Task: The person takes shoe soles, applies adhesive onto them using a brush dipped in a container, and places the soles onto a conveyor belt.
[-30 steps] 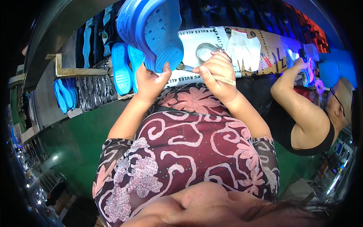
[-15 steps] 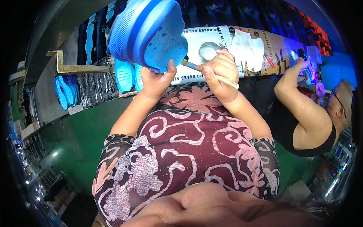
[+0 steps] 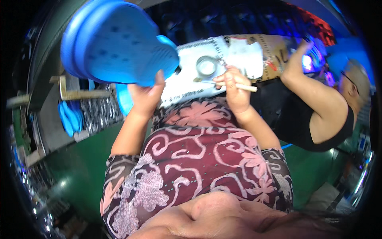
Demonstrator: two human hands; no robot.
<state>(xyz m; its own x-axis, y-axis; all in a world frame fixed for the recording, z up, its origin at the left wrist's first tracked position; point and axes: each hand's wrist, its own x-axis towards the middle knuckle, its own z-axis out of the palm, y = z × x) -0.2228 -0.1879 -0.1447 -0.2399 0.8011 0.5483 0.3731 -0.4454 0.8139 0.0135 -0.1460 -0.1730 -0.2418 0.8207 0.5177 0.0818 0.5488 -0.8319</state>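
Observation:
A big blue clog-like shoe (image 3: 115, 47), slightly blurred, is raised at the upper left. Its near edge is pinched in my left hand (image 3: 145, 97), thumb up along it; the fingers behind are partly hidden. My right hand (image 3: 237, 91) is closed around a paintbrush with a pale handle (image 3: 247, 87). The brush end points left, apart from the shoe and just below a round glass dish (image 3: 207, 67) that has something whitish inside. Under the dish, the worktop is covered with printed white sheeting (image 3: 179, 85).
Blue shoe parts (image 3: 71, 118) and dark plastic-looking pieces (image 3: 101, 109) lie on a rack at the left, beside a wooden frame (image 3: 85, 95). White cloth or paper (image 3: 246, 55) lies right of the dish. At the right, a co-worker (image 3: 318, 107) reaches toward a brightly lit shoe.
My left hand has swung the shoe left and turned it. The brush has left the shoe's edge, and its tip now lies nearer the glass dish.

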